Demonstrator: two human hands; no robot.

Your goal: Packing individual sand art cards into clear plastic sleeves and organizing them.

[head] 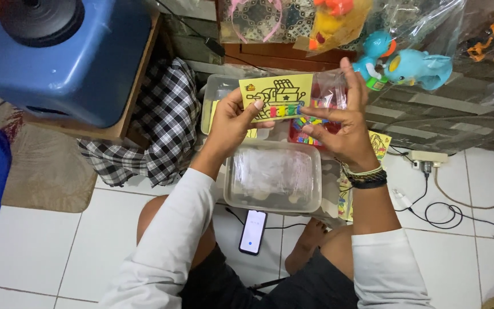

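Note:
My left hand (231, 119) pinches the lower left of a yellow card (275, 94) printed with a black line drawing of a vehicle. My right hand (338, 117) holds a clear plastic sleeve (328, 91) around the card's right end, fingers spread behind it, with a row of small coloured pieces (284, 110) showing at the card's lower edge. Both hands are raised over a red tray of colourful small items (304, 130) and a clear plastic box (274, 177) with bagged contents.
A phone (253, 232) lies on the white tiles between my knees. A checked cloth (158, 126) hangs beside a blue water jug (67, 54). Blue toy figures (413, 66), bagged toys, a power strip (427, 157) and cables sit to the right.

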